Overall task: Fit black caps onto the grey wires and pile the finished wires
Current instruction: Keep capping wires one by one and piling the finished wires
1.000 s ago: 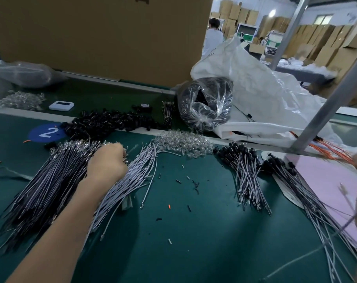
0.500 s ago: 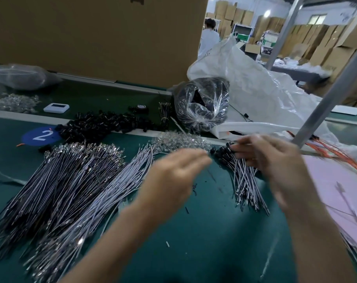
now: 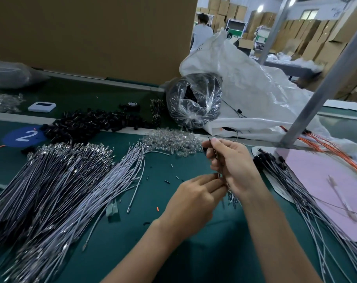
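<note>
Above the bench (image 3: 194, 254) centre, the right hand (image 3: 234, 168) has its grip clamped on one wire (image 3: 214, 154), held nearly upright; the left hand (image 3: 194, 201) pinches its lower end. Loose caps (image 3: 88, 125) lie heaped far left, capped wires (image 3: 296, 193) piled right.

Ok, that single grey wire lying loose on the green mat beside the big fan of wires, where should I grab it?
Probably pinch the single grey wire mid-length from above, coming from its right: it lies flat, and the fan of grey wires crowds its left.
</note>
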Demonstrator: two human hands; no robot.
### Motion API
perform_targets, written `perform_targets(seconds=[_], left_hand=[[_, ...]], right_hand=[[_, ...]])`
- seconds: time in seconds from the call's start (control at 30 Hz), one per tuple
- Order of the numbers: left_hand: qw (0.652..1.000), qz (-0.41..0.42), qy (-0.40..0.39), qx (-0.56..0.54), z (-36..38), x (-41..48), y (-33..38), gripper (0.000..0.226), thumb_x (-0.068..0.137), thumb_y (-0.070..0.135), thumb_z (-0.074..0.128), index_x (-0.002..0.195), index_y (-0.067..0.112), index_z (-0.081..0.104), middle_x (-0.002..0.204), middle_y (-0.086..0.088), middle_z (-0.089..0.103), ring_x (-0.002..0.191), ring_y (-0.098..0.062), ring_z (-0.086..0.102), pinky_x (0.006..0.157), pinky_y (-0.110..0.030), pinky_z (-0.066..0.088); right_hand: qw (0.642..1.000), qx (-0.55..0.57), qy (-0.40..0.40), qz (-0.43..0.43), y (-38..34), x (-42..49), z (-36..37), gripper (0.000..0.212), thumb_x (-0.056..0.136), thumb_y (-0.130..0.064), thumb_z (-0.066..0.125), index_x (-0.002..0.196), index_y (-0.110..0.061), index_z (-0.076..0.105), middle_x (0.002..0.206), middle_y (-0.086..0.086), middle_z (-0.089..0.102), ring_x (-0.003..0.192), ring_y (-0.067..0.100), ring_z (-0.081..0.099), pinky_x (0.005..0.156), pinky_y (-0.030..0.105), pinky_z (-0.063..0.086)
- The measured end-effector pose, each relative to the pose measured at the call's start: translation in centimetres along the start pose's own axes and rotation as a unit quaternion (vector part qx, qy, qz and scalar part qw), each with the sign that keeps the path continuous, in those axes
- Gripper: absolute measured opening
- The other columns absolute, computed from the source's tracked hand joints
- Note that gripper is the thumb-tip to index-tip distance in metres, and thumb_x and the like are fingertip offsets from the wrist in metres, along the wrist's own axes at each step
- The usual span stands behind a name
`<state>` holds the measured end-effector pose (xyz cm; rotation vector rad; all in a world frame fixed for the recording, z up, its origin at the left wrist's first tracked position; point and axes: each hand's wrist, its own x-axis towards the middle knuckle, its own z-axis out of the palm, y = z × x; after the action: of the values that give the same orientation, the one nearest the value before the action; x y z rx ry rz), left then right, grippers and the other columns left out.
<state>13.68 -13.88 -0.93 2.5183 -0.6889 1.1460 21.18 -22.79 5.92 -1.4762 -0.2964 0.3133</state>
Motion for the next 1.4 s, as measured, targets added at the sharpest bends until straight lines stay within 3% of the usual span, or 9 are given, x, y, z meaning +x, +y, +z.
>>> perform_targets(seconds=[0.13, 0.2, 0.3, 0.43, 0.57, 0.73, 0.9, 1.07, 1.4], left_hand=[[0.972, -0.124, 0.159, -0.121, 0.6, 0.1, -0.2, 0.03, 0.077, -0.002, 0.048, 0.086, 0.008, 0.075, 0.091, 0.0, 0.074, 0.084, -0.016, 0.07, 0.073, -0.026, 0.056], [0.904, -0.293, 0.249, -0.188, 0.5, 0.7, -0.7, 0.022, 0.081, 0.001, 0.054, 0.086, 0.014, 0.071, 0.084, 0.009, 0.07, 0.075, -0.006, 0.065, 0.069, -0.019, 0.051], [0.765, -0.5, 0.245, -0.323, 0.4, 1.8, -2.5, 0.013, 0.091, 0.018, 0.066, 0.101, 0.026, 0.064, 0.083, 0.009, 0.069, 0.074, -0.009, 0.067, 0.066, -0.024, 0.054], [0.678, -0.541, 0.223, -0.445, 0.9, 1.8, -4.0, 0.018, 0.089, 0.013, 0.071, 0.106, 0.017, 0.067, 0.086, -0.005, 0.075, 0.077, -0.021, 0.072, 0.064, -0.026, 0.056], [0.655, -0.528, 0.219, -0.495, 1.0, 1.0, -4.4, 0.02, 0.087, 0.006, 0.071, 0.105, 0.013, 0.069, 0.084, -0.008, 0.076, 0.073, -0.019, 0.071, 0.067, -0.025, 0.057], [0.677, -0.487, 0.196, -0.516, 0.7, 0.9, -3.9, 0.015, 0.081, 0.005, 0.076, 0.091, 0.016, 0.076, 0.08, -0.006, 0.076, 0.07, -0.014, 0.07, 0.066, -0.021, 0.055], [0.611, -0.493, 0.149, -0.602, 0.2, 0.5, -4.5, 0.021, 0.066, 0.023, 0.079, 0.082, 0.009, 0.079, 0.069, -0.008, 0.069, 0.06, -0.016, 0.061, 0.064, -0.021, 0.054], [0.567, -0.512, 0.106, -0.636, 0.0, 0.3, -5.3, 0.021, 0.07, 0.018, 0.072, 0.085, 0.004, 0.075, 0.071, -0.01, 0.069, 0.063, -0.017, 0.062, 0.066, -0.02, 0.054], [0.599, -0.541, 0.026, -0.59, -0.9, 0.1, -5.9, 0.01, 0.086, 0.01, 0.069, 0.079, 0.004, 0.073, 0.069, -0.008, 0.068, 0.058, -0.015, 0.058, 0.06, -0.021, 0.053]], right_hand=[[0.997, -0.051, 0.013, -0.063, 1.0, 1.1, -0.3, 0.028, 0.101, -0.015, 0.051, 0.081, -0.01, 0.071, 0.06, -0.001, 0.054, 0.045, 0.005, 0.033, 0.043, 0.013, 0.026], [0.991, -0.088, 0.005, -0.099, 1.7, 1.5, -0.5, 0.025, 0.1, -0.014, 0.052, 0.085, -0.013, 0.073, 0.059, 0.0, 0.055, 0.046, 0.005, 0.033, 0.044, 0.014, 0.027], [0.984, -0.122, -0.019, -0.127, 3.0, 1.9, -0.1, 0.022, 0.098, -0.013, 0.055, 0.089, -0.017, 0.074, 0.055, -0.002, 0.057, 0.045, 0.005, 0.035, 0.044, 0.014, 0.029], [0.985, -0.097, -0.038, -0.138, 4.5, 1.9, 0.7, 0.019, 0.098, -0.004, 0.053, 0.097, -0.005, 0.072, 0.055, -0.01, 0.063, 0.045, -0.002, 0.051, 0.046, 0.006, 0.037], [0.983, -0.106, -0.052, -0.139, 4.9, 1.9, 0.6, 0.019, 0.097, -0.003, 0.053, 0.102, 0.0, 0.07, 0.052, -0.013, 0.061, 0.043, -0.002, 0.049, 0.046, 0.006, 0.037], [0.989, -0.069, -0.062, -0.117, 5.0, 1.7, 0.0, 0.018, 0.095, -0.001, 0.055, 0.104, -0.007, 0.069, 0.049, -0.005, 0.058, 0.042, 0.001, 0.048, 0.045, 0.007, 0.035], [0.989, -0.04, -0.103, -0.095, 5.1, 1.5, -0.4, 0.023, 0.095, -0.003, 0.057, 0.117, -0.006, 0.062, 0.054, 0.002, 0.061, 0.046, 0.005, 0.052, 0.046, 0.009, 0.037], [0.977, -0.096, -0.142, -0.125, 5.1, 1.4, -0.9, 0.03, 0.098, -0.001, 0.05, 0.128, -0.004, 0.055, 0.056, 0.003, 0.06, 0.05, 0.003, 0.054, 0.051, 0.008, 0.04], [0.946, -0.241, -0.152, -0.158, 5.5, 1.4, -1.7, 0.032, 0.1, -0.007, 0.052, 0.13, -0.016, 0.055, 0.057, 0.001, 0.062, 0.051, -0.001, 0.05, 0.057, 0.008, 0.035]])
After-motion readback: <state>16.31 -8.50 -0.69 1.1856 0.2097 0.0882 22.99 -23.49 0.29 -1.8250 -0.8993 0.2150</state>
